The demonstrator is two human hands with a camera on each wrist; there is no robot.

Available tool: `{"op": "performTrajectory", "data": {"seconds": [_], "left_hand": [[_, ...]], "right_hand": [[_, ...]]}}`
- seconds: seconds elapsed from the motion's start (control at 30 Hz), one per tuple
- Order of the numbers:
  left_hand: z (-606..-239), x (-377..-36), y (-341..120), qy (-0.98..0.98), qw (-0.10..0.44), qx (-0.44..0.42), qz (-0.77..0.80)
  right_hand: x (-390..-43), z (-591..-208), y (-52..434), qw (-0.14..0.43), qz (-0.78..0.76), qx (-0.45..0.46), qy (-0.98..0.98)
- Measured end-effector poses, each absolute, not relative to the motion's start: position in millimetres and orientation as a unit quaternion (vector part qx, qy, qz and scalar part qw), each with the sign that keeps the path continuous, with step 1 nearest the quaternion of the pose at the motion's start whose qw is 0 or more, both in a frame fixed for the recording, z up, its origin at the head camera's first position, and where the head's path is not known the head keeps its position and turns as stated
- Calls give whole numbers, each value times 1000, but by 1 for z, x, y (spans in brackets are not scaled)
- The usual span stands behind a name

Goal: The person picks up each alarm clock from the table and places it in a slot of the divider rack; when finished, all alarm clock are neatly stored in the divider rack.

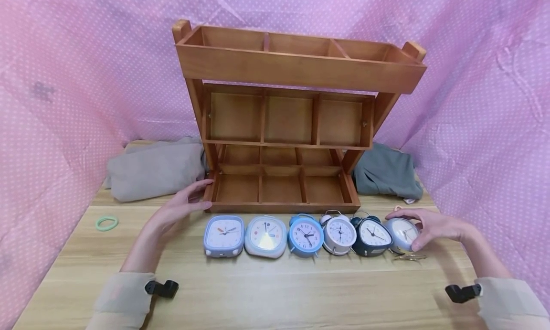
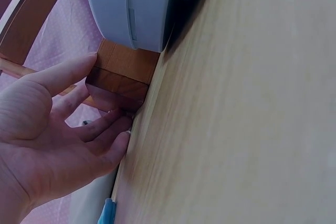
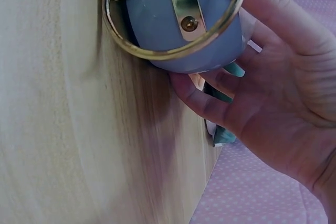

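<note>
My left hand (image 1: 184, 206) touches the front left corner of a brown wooden tiered shelf (image 1: 279, 208). In the left wrist view its thumb (image 2: 71, 73) lies against the wooden corner, with the other fingers loosely bent beside it. At the right end of a row of alarm clocks, my right hand (image 1: 434, 227) holds a grey-blue round alarm clock (image 1: 403, 233) between thumb and fingers. In the right wrist view that clock (image 3: 184, 30) shows a gold wire stand. A dark triangular alarm clock (image 1: 372, 236) stands just left of it.
A white alarm clock (image 1: 339, 234), a blue one (image 1: 305, 235), a pale one (image 1: 265, 237) and a lavender square one (image 1: 224, 235) continue the row. Grey cloth (image 1: 150, 170) and dark green cloth (image 1: 384, 172) flank the shelf. A green ring (image 1: 106, 227) lies at left.
</note>
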State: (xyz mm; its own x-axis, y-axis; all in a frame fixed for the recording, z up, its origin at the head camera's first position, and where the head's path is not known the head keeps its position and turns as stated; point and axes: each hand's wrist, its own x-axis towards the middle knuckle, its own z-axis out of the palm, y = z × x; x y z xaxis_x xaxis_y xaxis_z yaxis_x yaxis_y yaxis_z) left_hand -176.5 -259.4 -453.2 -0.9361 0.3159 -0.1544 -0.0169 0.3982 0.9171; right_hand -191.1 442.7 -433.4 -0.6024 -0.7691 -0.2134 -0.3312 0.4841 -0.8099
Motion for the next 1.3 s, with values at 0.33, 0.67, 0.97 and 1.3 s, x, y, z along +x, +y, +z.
{"op": "performTrajectory", "data": {"seconds": [0.33, 0.67, 0.97, 1.3], "left_hand": [[-454, -176, -259, 818, 159, 87, 546], [-457, -178, -259, 816, 159, 80, 550], [-458, -178, -263, 822, 161, 84, 540], [-458, -180, -261, 825, 166, 91, 532]], "right_hand": [[-191, -431, 445, 257, -363, -351, 824], [-191, -375, 442, 204, -309, -296, 881], [-210, -303, 375, 102, -256, -325, 905], [-233, -259, 284, 25, -272, -352, 895]]}}
